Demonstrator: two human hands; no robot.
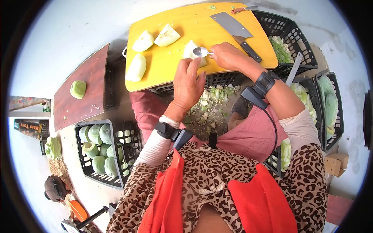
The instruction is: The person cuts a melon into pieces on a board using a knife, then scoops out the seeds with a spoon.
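Note:
My right hand (229, 56) grips a metal spoon (200, 52) by its handle. The spoon's bowl lies over a peeled, pale winter melon piece (189, 47) on the yellow board (167, 73). My left hand (188, 85) is at the near side of that piece, fingers spread, with the fingertips right at its edge and the thumb apart. Two peeled pieces, one wedge showing its seedy core (167, 35) and another (143, 41), rest further left. Nearer the board's left edge is a third piece (136, 68). A cleaver (233, 26) with a black handle lies right of my hands.
A small knife (243, 9) lies at the board's far corner. Black crates hold green scraps (281, 50), whole melons (99, 134) and more gourds (330, 103). One green melon (78, 89) sits on a reddish-brown tabletop (64, 103). Peelings litter the floor (210, 112) beneath the board.

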